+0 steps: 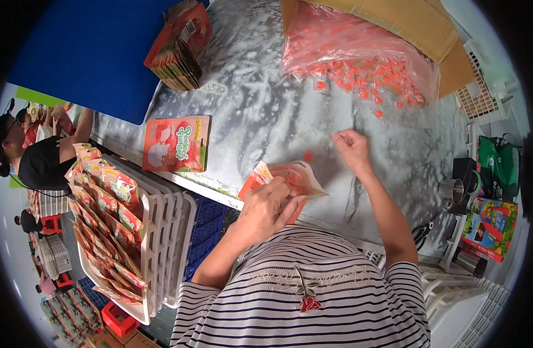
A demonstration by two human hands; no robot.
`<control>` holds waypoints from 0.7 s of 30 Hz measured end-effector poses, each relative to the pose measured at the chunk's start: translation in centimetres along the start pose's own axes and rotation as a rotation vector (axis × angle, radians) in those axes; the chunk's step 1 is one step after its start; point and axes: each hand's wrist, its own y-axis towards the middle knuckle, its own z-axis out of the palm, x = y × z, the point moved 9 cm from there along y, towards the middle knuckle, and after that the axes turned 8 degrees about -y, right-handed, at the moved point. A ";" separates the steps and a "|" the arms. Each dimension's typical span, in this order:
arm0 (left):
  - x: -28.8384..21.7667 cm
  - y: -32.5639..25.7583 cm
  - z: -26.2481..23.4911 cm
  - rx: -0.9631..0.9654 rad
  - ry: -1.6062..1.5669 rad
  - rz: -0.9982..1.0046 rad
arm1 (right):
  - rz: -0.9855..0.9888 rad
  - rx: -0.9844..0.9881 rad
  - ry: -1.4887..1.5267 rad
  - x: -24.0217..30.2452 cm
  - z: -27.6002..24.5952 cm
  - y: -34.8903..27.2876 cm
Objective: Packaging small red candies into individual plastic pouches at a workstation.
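Red pouch (289, 181) gripped open in left hand (266, 209); right hand (352, 148) pinching small candy — keeping mouth wide, dropping straight in.

Red-orange printed pouch (284, 181), mouth open, tilted, above table edge
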 end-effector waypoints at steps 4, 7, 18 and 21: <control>0.0 -0.2 0.1 -0.026 0.024 0.020 | 0.075 0.084 0.209 2.2 0.8 -0.8; -0.5 -1.4 -0.5 -0.048 0.090 0.048 | -0.118 0.190 0.086 5.5 2.6 -2.2; 0.5 -3.1 -1.6 -0.122 0.030 -0.021 | -0.606 0.193 -0.620 8.4 8.0 -6.0; 0.4 -2.4 -1.3 -0.112 0.046 0.003 | -0.516 0.270 -0.450 7.1 7.1 -5.2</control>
